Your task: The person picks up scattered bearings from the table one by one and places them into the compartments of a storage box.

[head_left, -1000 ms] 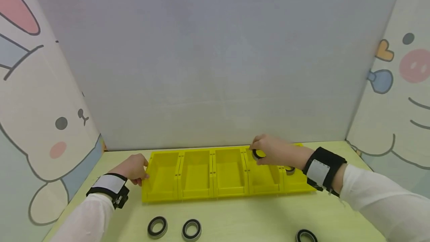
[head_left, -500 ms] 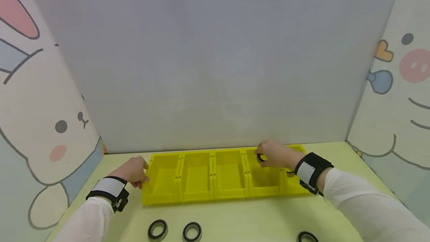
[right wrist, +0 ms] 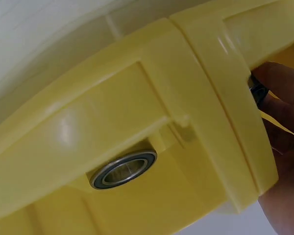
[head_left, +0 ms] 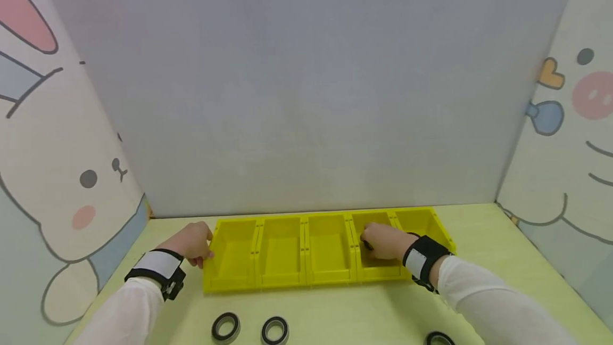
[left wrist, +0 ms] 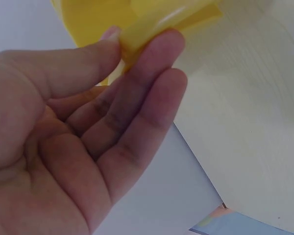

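A yellow bin row [head_left: 281, 284] with several compartments stands on the table. My left hand [head_left: 190, 241] pinches its left end wall between thumb and fingers; the left wrist view shows the yellow rim [left wrist: 152, 27] in that grasp. My right hand [head_left: 385, 242] reaches down inside the second compartment from the right, gripping a ball bearing [right wrist: 258, 91] with a dark seal. Fingers and the compartment wall hide most of that bearing. Another ball bearing [right wrist: 101, 179] lies in the rightmost compartment, seen in the right wrist view and hidden behind the right wrist in the head view.
Two bearings lie on the table before the bin's left part, a left one [head_left: 225, 339] and one beside it [head_left: 264, 330]. A third bearing [head_left: 439, 334] is at the front right, cut by the frame edge. A grey wall [head_left: 306, 121] rises behind the bin.
My right hand has lowered the bearing from above the back of the second compartment from the right down into it. My left hand keeps its hold on the bin's left end.
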`<state>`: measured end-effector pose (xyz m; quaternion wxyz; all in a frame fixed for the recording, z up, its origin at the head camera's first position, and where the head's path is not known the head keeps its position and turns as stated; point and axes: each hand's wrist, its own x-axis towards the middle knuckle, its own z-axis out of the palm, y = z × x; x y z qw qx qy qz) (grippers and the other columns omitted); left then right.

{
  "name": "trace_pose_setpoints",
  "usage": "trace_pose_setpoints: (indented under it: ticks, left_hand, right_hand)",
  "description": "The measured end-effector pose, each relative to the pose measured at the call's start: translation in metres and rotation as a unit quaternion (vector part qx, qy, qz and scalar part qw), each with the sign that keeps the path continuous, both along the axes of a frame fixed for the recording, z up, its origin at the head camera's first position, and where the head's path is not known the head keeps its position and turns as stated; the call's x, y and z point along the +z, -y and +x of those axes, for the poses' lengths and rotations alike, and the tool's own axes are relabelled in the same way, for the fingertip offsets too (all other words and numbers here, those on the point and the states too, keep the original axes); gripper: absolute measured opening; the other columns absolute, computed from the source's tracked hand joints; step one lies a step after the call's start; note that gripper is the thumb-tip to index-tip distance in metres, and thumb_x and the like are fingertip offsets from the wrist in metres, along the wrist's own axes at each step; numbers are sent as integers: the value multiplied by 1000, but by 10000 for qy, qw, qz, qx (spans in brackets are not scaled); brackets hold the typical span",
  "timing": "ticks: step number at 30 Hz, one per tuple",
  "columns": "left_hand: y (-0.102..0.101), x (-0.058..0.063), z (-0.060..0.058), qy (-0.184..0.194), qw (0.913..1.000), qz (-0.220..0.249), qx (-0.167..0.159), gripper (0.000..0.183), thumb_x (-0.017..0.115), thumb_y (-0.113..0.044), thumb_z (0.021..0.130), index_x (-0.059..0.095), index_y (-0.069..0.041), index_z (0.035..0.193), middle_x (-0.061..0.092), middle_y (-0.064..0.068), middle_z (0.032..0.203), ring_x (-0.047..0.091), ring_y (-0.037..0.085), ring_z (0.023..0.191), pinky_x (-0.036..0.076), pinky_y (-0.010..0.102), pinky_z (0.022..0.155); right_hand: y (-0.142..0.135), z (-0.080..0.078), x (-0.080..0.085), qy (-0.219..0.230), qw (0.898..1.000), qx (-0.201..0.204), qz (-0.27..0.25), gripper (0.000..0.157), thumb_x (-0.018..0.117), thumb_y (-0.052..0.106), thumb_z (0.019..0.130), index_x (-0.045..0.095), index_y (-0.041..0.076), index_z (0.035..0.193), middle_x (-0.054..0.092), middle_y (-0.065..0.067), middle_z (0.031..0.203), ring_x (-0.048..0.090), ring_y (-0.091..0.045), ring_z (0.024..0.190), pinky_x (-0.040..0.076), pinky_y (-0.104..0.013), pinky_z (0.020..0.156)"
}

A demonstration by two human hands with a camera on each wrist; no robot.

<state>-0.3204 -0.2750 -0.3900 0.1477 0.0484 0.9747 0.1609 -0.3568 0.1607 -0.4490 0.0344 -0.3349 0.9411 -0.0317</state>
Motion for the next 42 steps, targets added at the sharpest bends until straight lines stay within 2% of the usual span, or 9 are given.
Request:
trace_pose_setpoints:
  ticks: [13, 21, 24, 27, 30, 33, 37, 39, 42]
  left_hand:
    - [2, -2, -3, -97, 9999, -103, -97, 40, 71, -3, 82, 58, 16, 115, 61, 8, 62, 62, 17, 48, 54, 26, 49]
    - [-1, -1, -1, -46, 9999, -118, -93, 44, 70, -3, 83, 54, 18, 118, 61, 9, 63, 63, 16, 48, 54, 26, 49]
    - [-1, -2, -3, -53, 9998, -130, -111, 44, 69, -3, 83, 53, 19, 119, 61, 9, 64, 63, 17, 48, 55, 26, 49]
    - [0, -3, -4, -61, 9999, -128, -98, 46, 69, -3, 83, 52, 19, 120, 61, 9, 65, 63, 17, 49, 55, 26, 50]
    - [1, -4, -4, -61, 9999, -117, -40, 47, 69, -3, 84, 51, 19, 121, 61, 9, 65, 64, 18, 50, 55, 26, 50]
    - [1, -3, -3, -78, 9999, -99, -2, 47, 68, -3, 84, 51, 20, 121, 61, 8, 63, 63, 17, 50, 55, 26, 50]
    - [1, -1, 1, -107, 9999, -115, 12, 47, 68, -3, 84, 51, 20, 121, 62, 9, 62, 63, 18, 50, 55, 27, 50]
    - [2, 0, 2, -106, 9999, -133, 24, 46, 68, -3, 84, 51, 20, 121, 61, 9, 63, 63, 18, 50, 55, 27, 50]
    - [2, 1, 3, -99, 9999, -130, 40, 46, 67, -3, 85, 51, 20, 121, 61, 9, 65, 63, 18, 50, 55, 27, 51]
  right_hand:
    - [4, -4, -9, 169, 9997, -201, -3, 9, 71, 8, 83, 62, 10, 81, 51, 3, 70, 46, -12, 62, 42, -25, 59]
    - [5, 5, -4, 101, 9997, -222, 83, 8, 70, 8, 84, 63, 6, 86, 51, -1, 74, 46, -14, 65, 43, -27, 61]
    - [5, 10, 3, 156, 9995, -239, 126, 16, 69, 9, 85, 65, 1, 98, 58, -7, 85, 52, -17, 72, 49, -30, 67]
    - [3, 15, 14, 222, 9992, -306, 121, 36, 68, 10, 87, 60, -1, 120, 60, -15, 110, 60, -24, 91, 53, -35, 82]
    - [-3, 24, 30, 122, 9994, -309, 48, 51, 66, 17, 89, 49, 4, 135, 48, -20, 134, 55, -33, 114, 49, -42, 93]
    - [-16, 37, 46, -171, 9997, -135, -72, 63, 67, 26, 88, 41, 9, 143, 34, -22, 147, 39, -41, 130, 44, -48, 99]
    - [-41, 60, 56, -620, 9977, 161, -221, 77, 69, 41, 84, 33, 16, 147, 24, -20, 153, 25, -45, 137, 35, -56, 105]
    - [-54, 73, 57, -718, 9967, 218, -298, 82, 67, 51, 82, 31, 19, 148, 21, -18, 154, 22, -45, 138, 31, -60, 106]
    - [-70, 94, 53, -618, 9967, 168, -493, 86, 59, 64, 79, 29, 24, 149, 20, -15, 155, 22, -44, 139, 32, -63, 103]
